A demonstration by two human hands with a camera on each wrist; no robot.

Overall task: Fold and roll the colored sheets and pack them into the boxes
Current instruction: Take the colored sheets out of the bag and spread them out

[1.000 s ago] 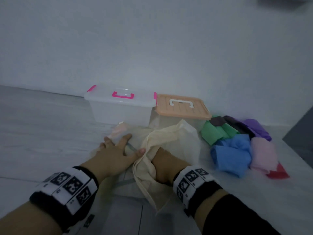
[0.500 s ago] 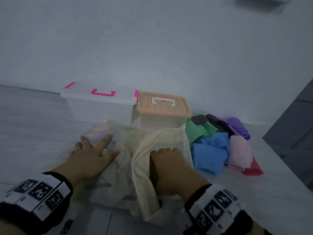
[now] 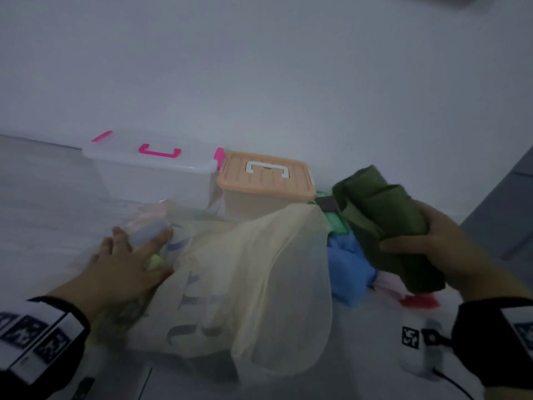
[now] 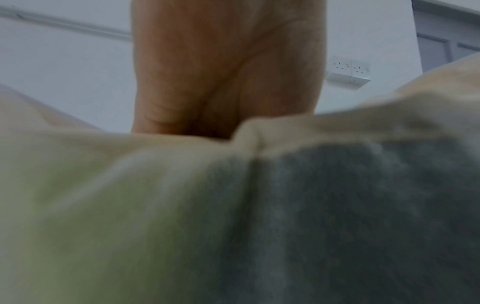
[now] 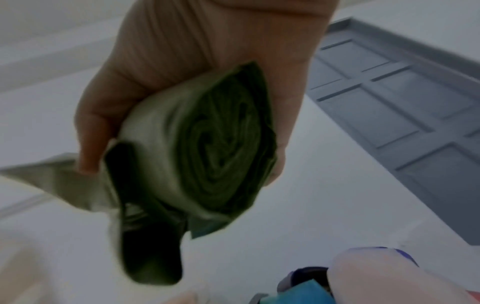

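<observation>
My right hand grips a dark green rolled sheet, lifted above the pile of colored sheets at the right; the right wrist view shows the roll's spiral end between thumb and fingers. My left hand rests flat, fingers spread, on a cream translucent bag with more sheets inside. In the left wrist view the palm presses on the cream fabric. Behind the bag stand a clear box with pink clips and a box with an orange lid, both closed.
Blue, light green, pink and red sheets lie piled right of the bag. A white device with a marker and cable lies near my right wrist. A grey door is at the far right; a white wall runs behind.
My right hand came out of the cream bag and rose to the right holding the dark green roll. My left hand stayed flat on the bag.
</observation>
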